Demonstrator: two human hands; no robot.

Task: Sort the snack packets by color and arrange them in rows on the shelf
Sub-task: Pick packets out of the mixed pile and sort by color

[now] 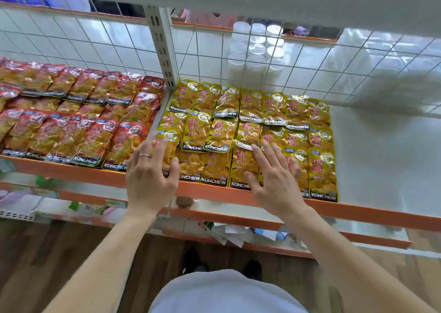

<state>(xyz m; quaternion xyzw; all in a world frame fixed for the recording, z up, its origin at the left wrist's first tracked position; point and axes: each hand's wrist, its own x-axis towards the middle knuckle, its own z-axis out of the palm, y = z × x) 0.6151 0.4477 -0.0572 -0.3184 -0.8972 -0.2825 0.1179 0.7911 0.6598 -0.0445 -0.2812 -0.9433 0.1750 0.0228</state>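
A white shelf (71, 173) with an orange front lip, seen from above. On its left bay lie the red snack packets (78, 112), overlapping in rows that run from the wire grid back (334, 62) to the lip. The left hand (150, 176), a ring (144, 155) on one finger, lies flat on the leftmost front packet of the next bay; its grip is wide, fingers straight and spread, holding nothing. A slotted metal post (162, 47) divides the bays. Right of it, the yellow snack packets (250, 121) lie in three overlapping rows, labels facing up. The right hand (274, 179) presses flat on the front row near its middle, its grip wide too, with nothing held. Behind the grid, beyond the yellow rows, stand stacked clear plastic tubs (256, 50); what they hold cannot be made out.
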